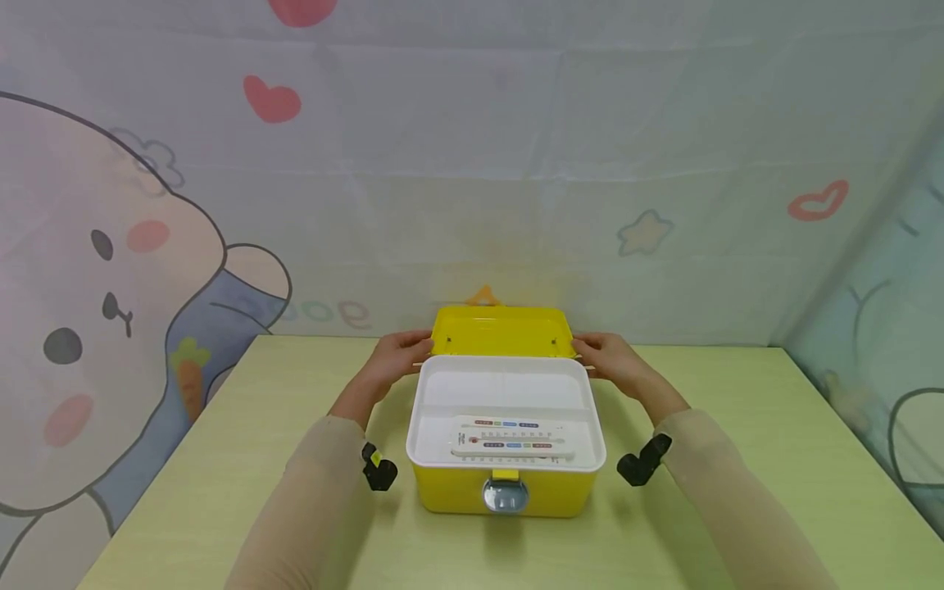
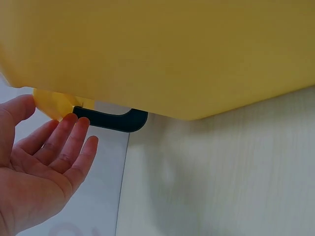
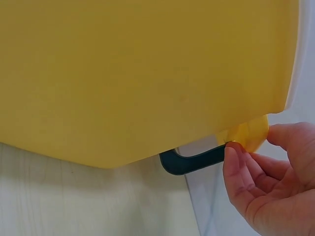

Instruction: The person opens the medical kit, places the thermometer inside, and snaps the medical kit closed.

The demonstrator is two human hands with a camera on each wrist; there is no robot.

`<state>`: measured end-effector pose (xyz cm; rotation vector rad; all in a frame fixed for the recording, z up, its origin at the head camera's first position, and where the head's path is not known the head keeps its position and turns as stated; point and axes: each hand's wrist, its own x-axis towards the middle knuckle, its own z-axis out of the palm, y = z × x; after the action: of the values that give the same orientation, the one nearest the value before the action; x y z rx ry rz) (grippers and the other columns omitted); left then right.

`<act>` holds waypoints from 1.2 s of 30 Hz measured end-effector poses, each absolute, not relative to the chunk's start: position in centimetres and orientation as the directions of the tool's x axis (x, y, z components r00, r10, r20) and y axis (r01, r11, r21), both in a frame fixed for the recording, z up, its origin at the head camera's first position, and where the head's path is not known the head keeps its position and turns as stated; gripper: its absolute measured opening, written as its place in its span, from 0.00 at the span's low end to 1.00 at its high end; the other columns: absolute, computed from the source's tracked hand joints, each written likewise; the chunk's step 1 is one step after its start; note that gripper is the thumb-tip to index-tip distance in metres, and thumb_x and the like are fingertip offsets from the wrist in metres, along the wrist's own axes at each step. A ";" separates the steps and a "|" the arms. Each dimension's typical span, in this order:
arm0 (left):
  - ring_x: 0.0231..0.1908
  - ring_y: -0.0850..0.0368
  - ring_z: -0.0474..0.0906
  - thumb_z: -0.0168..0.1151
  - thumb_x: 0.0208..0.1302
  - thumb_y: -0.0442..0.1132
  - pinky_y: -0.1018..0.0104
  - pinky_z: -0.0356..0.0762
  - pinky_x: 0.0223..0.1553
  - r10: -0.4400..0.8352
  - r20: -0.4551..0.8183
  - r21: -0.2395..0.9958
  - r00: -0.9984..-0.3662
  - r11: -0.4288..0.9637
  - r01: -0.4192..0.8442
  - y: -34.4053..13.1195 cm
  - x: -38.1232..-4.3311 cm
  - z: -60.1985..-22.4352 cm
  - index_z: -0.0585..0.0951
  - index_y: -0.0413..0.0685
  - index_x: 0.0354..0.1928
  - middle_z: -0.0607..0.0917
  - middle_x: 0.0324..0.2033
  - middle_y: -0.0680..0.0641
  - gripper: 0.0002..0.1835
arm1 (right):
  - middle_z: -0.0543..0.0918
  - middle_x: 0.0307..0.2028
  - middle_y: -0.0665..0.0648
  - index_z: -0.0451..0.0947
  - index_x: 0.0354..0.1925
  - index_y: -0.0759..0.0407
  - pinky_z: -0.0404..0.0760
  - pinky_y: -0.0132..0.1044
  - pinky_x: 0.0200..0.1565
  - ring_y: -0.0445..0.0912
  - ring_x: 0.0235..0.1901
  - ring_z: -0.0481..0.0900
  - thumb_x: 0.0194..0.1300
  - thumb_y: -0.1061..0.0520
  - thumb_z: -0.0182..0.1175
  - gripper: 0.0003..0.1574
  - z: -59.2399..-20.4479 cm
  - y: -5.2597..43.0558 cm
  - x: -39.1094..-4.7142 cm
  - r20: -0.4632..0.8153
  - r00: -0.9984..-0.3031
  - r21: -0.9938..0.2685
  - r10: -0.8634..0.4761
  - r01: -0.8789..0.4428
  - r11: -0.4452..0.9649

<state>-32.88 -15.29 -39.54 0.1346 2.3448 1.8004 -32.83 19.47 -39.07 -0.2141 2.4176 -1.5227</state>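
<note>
A yellow storage box with a silver front latch stands on the table, its yellow lid tipped back behind it. In its white inner tray lie flat white strips with printed scales, like thermometers. At the lid's left end, my left hand holds the edge between thumb and fingertips. My right hand pinches the opposite end. Both wrist views show a dark green carrying handle hanging from the lid, with fingertips close by it. The lid's far side is hidden.
The pale table extends to both sides of the box. Just behind the lid hangs a cloth backdrop printed with hearts and a cartoon animal. A black curved line shows on the right-hand cloth.
</note>
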 end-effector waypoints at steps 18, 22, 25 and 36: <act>0.51 0.46 0.76 0.53 0.67 0.39 0.59 0.76 0.50 0.144 -0.060 0.964 -0.988 0.264 -0.020 -14.7 -32.9 -39.2 0.68 0.40 0.63 0.75 0.56 0.39 0.24 | 0.66 0.60 0.69 0.52 0.68 0.67 0.71 0.48 0.57 0.59 0.56 0.71 0.72 0.53 0.45 0.33 -38.7 19.1 -32.3 -0.100 -0.966 -0.925 -0.239 0.001 0.381; 0.51 0.47 0.76 0.55 0.65 0.36 0.61 0.78 0.48 0.118 -0.050 0.972 -0.992 0.234 -0.021 -14.5 -33.1 -39.0 0.69 0.40 0.62 0.76 0.55 0.40 0.23 | 0.68 0.57 0.69 0.52 0.68 0.67 0.73 0.46 0.56 0.59 0.54 0.72 0.71 0.55 0.45 0.32 -38.5 19.0 -32.4 -0.079 -0.973 -0.931 -0.217 -0.006 0.364; 0.51 0.48 0.76 0.55 0.64 0.35 0.62 0.78 0.47 0.105 -0.042 0.975 -0.994 0.221 -0.018 -14.4 -33.3 -38.9 0.70 0.40 0.61 0.76 0.54 0.40 0.23 | 0.69 0.56 0.69 0.53 0.68 0.67 0.74 0.44 0.54 0.57 0.52 0.73 0.71 0.56 0.46 0.32 -38.5 19.0 -32.4 -0.067 -0.977 -0.931 -0.202 -0.012 0.364; 0.49 0.46 0.78 0.57 0.61 0.31 0.62 0.79 0.45 0.086 -0.013 0.985 -0.996 0.173 0.002 -14.3 -33.2 -38.2 0.71 0.40 0.60 0.76 0.54 0.39 0.24 | 0.69 0.55 0.68 0.55 0.67 0.65 0.75 0.44 0.53 0.57 0.53 0.72 0.69 0.59 0.49 0.31 -37.9 18.8 -32.5 -0.051 -0.987 -0.941 -0.153 -0.004 0.340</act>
<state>-33.18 -14.31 -38.19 0.0882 2.3553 1.9767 -32.48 18.78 -37.91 -0.1448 2.4620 -1.7279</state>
